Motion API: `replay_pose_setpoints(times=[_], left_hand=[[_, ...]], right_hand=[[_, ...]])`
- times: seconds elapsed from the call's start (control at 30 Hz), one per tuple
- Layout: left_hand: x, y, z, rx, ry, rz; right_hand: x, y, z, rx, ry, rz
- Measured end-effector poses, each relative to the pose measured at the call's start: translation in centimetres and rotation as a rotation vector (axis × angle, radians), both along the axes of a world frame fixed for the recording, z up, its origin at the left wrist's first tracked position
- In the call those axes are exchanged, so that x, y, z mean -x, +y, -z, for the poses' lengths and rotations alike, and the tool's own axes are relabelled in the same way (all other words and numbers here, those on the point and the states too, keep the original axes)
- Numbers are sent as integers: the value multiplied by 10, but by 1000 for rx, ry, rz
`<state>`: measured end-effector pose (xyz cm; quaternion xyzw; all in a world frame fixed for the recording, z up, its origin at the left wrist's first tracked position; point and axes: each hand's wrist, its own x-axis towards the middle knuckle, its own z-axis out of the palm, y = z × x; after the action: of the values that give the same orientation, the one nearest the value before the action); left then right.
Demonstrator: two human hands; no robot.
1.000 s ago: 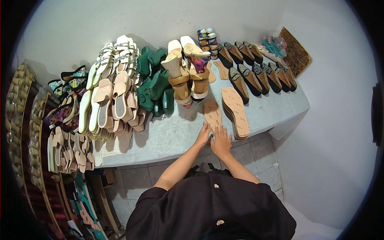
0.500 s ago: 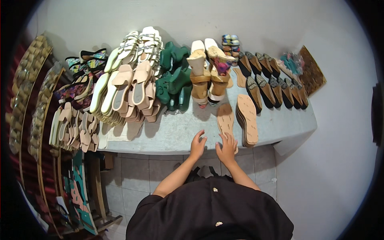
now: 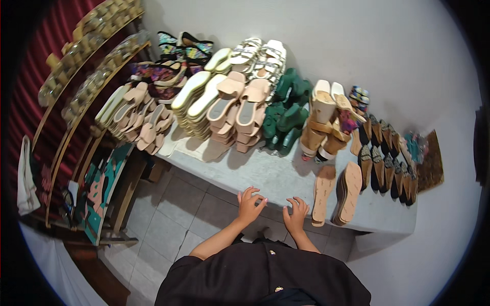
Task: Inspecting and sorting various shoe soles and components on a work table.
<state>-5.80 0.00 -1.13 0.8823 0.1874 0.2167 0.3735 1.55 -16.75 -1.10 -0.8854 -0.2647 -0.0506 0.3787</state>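
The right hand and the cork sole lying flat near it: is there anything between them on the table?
No. In the head view only bare grey table lies between the right hand and the flat cork sole; hand and sole are apart.

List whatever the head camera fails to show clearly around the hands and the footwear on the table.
- Both palms: left hand and right hand show only their backs at the table edge.
- Cork soles: lower ones in the stack are covered by the top ones.
- Dark shoes: squeezed by fisheye bending near the rim, details too small.
- Green shoes: pairs overlap, count unclear.
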Motion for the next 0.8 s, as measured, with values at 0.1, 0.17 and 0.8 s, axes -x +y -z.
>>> replay_pose_setpoints(times=[0.1,0.17,0.8], left_hand=[[20,20,-10,-15,-34,-119],[37,34,-11,-21,-37,-186],[287,231,-43,-253,-115,-973]], right_hand=[[-2,21,-5,-4,-39,-52],[-2,38,-10,-4,-42,-81],[196,320,-35,-259,-30,-675]])
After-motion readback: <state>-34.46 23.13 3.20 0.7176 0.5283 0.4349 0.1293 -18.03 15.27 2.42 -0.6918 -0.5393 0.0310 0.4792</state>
